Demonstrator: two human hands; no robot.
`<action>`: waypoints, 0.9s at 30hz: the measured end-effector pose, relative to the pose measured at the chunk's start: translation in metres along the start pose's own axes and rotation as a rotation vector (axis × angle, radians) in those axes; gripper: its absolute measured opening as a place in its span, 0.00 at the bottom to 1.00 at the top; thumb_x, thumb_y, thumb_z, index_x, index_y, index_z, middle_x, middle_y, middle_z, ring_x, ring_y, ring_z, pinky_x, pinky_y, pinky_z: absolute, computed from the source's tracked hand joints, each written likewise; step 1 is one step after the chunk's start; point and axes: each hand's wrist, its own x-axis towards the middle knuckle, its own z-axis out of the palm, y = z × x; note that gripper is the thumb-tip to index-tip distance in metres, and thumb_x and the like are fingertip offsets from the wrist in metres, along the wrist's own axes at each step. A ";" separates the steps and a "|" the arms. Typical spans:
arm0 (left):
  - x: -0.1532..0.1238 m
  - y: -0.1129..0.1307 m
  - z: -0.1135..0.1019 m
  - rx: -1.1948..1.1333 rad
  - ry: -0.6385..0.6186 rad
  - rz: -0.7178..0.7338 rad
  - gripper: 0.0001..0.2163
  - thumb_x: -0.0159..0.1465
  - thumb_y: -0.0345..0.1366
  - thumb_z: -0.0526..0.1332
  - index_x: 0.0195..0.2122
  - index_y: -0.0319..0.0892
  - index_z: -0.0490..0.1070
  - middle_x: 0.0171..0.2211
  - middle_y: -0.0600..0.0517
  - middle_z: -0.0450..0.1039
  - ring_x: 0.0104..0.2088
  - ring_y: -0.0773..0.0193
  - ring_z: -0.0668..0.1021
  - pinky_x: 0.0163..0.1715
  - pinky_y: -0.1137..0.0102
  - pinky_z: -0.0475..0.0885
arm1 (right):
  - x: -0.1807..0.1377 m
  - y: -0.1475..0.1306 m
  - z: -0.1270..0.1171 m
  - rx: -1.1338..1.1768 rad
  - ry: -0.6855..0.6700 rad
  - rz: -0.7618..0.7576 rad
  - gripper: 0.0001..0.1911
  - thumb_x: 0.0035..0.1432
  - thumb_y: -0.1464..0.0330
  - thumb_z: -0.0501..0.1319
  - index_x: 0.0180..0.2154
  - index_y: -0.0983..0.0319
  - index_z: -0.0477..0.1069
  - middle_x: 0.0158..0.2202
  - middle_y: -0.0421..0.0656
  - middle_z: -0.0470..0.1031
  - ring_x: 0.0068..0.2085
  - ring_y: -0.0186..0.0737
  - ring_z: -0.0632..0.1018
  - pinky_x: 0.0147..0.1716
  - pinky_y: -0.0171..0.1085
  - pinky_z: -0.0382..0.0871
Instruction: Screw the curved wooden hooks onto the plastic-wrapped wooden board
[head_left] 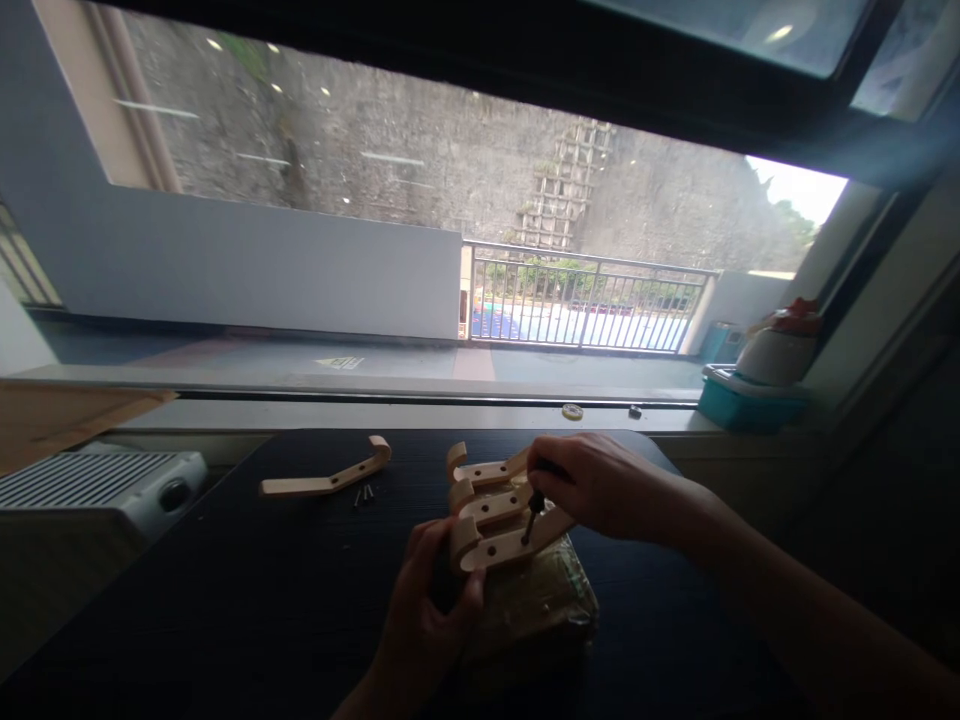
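Observation:
My right hand (611,490) is closed around a dark screwdriver (535,505), whose shaft points down at a hole in the nearest wooden hook (506,548). With thumb and fingers, my left hand (427,610) pinches that hook by its curved end. Two more wooden hooks (487,508) lie side by side behind it, each with dark holes. All three rest on a block-like package (544,600) in shiny clear wrap. A separate wooden hook (330,482) lies to the left on the table, beside several small screws (364,494).
The dark table (247,590) stands against a window sill (450,416). On the sill are a roll of tape (572,411), a small dark item (635,411) and a teal box (750,405) with a pot-like container (784,345) on top. A white heater (97,490) stands left.

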 end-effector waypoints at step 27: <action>0.001 0.003 -0.002 0.008 -0.004 0.001 0.15 0.57 0.33 0.58 0.46 0.43 0.63 0.40 0.49 0.69 0.43 0.60 0.74 0.43 0.66 0.72 | 0.007 0.005 0.017 0.012 0.084 0.087 0.13 0.61 0.60 0.51 0.31 0.61 0.67 0.23 0.37 0.67 0.22 0.30 0.62 0.23 0.32 0.49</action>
